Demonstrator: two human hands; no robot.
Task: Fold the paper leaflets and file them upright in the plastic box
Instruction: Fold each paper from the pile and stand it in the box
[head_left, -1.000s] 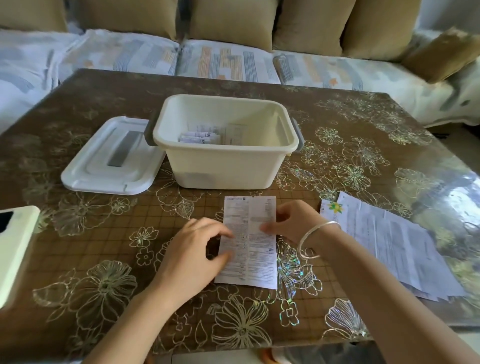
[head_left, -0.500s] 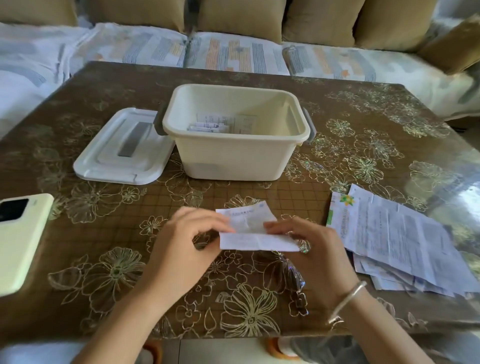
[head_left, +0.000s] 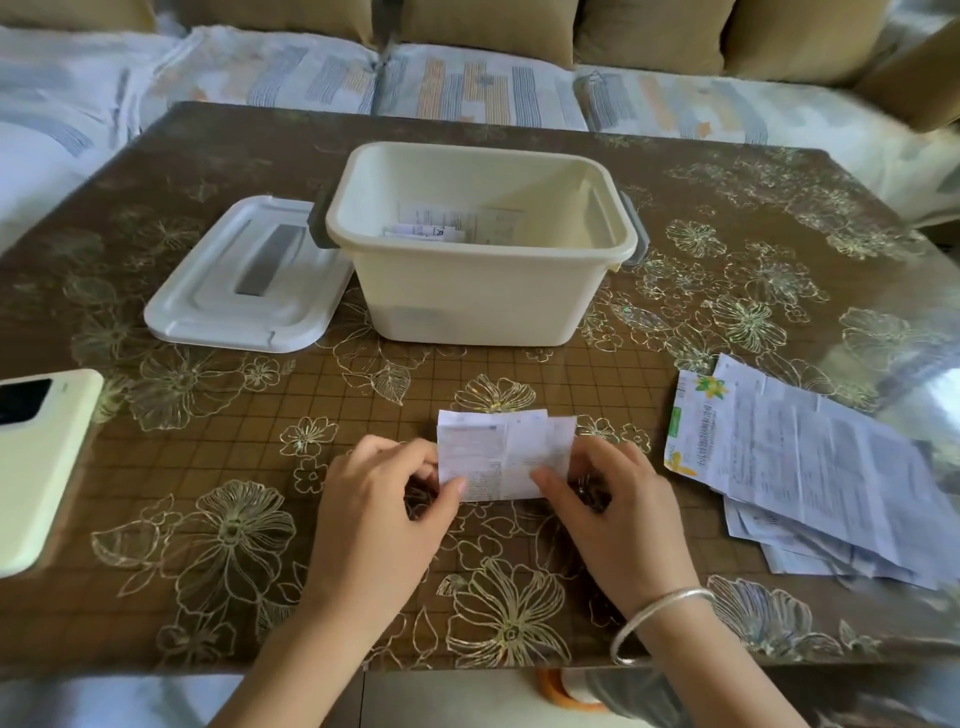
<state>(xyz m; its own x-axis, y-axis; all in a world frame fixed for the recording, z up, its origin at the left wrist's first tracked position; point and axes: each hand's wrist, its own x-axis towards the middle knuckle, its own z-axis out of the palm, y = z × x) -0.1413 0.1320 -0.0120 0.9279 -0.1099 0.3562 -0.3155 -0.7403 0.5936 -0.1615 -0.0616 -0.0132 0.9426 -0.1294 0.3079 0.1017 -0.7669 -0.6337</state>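
We pinch a half-folded leaflet (head_left: 506, 457) between left hand (head_left: 382, 512) and right hand (head_left: 613, 512) in front of the plastic box (head_left: 480, 244) (several filed inside already), while an unfolded stack (head_left: 810, 478) waits nearby.

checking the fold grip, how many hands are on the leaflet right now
2. The left hand pinches the leaflet at its lower left edge; the right hand pinches its lower right corner. Both are in plain view, neither hidden.
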